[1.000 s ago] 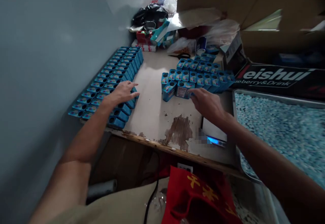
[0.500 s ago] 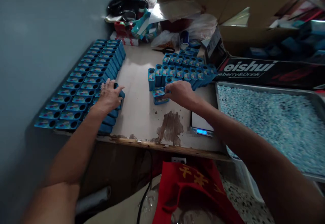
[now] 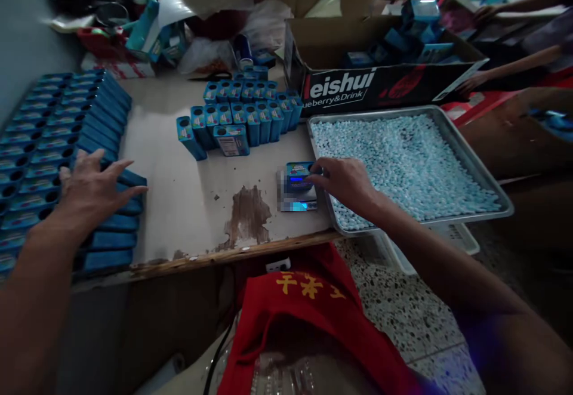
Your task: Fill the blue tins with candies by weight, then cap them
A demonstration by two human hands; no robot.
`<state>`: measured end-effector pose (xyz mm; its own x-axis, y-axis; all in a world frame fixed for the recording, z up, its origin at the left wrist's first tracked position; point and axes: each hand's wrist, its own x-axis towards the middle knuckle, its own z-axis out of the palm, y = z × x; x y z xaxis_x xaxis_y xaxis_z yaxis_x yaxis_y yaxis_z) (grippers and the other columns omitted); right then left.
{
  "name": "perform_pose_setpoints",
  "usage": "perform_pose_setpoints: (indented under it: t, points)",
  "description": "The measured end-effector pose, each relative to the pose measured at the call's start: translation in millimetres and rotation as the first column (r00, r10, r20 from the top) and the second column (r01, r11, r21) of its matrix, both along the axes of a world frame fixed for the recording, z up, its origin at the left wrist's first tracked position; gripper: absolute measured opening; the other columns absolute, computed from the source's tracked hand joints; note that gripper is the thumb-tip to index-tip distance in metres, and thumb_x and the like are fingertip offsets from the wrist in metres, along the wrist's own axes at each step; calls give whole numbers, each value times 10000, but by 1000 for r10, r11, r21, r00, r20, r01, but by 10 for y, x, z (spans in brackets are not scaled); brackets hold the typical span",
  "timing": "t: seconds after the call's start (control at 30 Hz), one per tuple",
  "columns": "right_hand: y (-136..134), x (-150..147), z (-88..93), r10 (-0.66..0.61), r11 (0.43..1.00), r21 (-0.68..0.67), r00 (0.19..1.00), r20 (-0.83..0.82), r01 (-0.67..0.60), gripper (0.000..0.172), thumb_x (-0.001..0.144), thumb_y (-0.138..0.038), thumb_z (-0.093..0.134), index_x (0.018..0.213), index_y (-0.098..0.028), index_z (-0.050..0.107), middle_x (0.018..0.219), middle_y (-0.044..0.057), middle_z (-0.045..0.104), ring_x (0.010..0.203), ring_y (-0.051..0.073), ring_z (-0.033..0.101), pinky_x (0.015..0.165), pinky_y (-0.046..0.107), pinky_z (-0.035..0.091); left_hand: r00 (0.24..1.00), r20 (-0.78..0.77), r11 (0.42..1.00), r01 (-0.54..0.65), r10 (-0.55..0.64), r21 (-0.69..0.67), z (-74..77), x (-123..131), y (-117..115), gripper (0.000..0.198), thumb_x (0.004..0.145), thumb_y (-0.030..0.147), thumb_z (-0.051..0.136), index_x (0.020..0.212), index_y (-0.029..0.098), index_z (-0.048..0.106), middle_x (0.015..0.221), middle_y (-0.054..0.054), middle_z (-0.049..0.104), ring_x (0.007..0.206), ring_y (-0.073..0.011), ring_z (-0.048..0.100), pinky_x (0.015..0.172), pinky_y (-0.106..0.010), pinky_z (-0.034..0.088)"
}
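A small blue tin (image 3: 299,178) with a round dark opening in its top sits at the digital scale (image 3: 286,201), just left of the metal tray. My right hand (image 3: 347,185) pinches the tin's right end between thumb and fingers. On the left, long rows of matching blue tins (image 3: 58,138) stand packed side by side. My left hand (image 3: 92,189) lies over the right edge of these rows, its fingers spread and gripping nothing. A smaller group of blue tins (image 3: 250,120) stands mid-table, with one tin (image 3: 231,140) turned broadside in front.
A metal tray (image 3: 504,204) of pale blue and white pellets overhangs the table's right side. Behind it stands a black carton (image 3: 403,82) holding blue tins. Bags and boxes crowd the back left. Another person's hand (image 3: 474,80) is at the far right.
My right hand has carried a tin from the middle group rightward to the scale. The view has swung right. My left hand stays at the packed rows.
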<state>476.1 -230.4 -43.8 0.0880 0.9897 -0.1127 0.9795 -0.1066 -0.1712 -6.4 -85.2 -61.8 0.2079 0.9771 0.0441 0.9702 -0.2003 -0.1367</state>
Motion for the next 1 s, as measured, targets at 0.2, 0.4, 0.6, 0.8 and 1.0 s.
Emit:
perform_pose_setpoints:
  t: [0.2,0.4,0.6,0.8,1.0]
  points:
    - [-357,645,-220,28,999,46,999,-29,-26,251,1007,-367,801,1220,-233,814,1107,114,839,1006,321,786,808,392,542,968,200,983,129,-153,129,159,292,-397,680,1047,594,543,1722,518,513,1949,13,229,1806,-464,150,1397,-801,57]
    - [-547,947,-705,218,971,-116,975,51,-211,725,877,-281,874,1570,-213,671,1655,225,619,1416,475,614,1103,561,558,958,167,972,232,-235,37,-151,877,-590,456,1063,481,571,1486,405,725,1878,-79,407,1782,-424,285,1422,-781,126]
    - [-187,813,-554,186,973,-157,978,99,-169,286,1032,-174,637,1290,-165,759,1315,225,758,1081,327,707,816,377,450,907,80,898,421,-414,-129,-408,1564,-660,326,1050,276,683,1363,259,772,1798,-199,503,1741,-437,382,1414,-777,215]
    - [-106,1151,-406,-76,977,-210,968,-239,25,206,1050,-149,616,1140,-135,800,965,118,813,843,207,669,794,329,426,891,222,883,436,-397,-171,-526,1585,-691,297,1011,209,746,1296,291,758,1725,-119,592,1671,-460,477,1409,-801,232]
    - [-219,1237,-386,-169,969,-232,910,-378,84,118,990,-157,671,976,-152,788,998,128,827,876,205,689,836,333,480,851,362,870,462,-381,-171,-636,1802,-519,392,1031,247,767,1416,319,743,1642,-111,665,1596,-443,554,1380,-762,356]
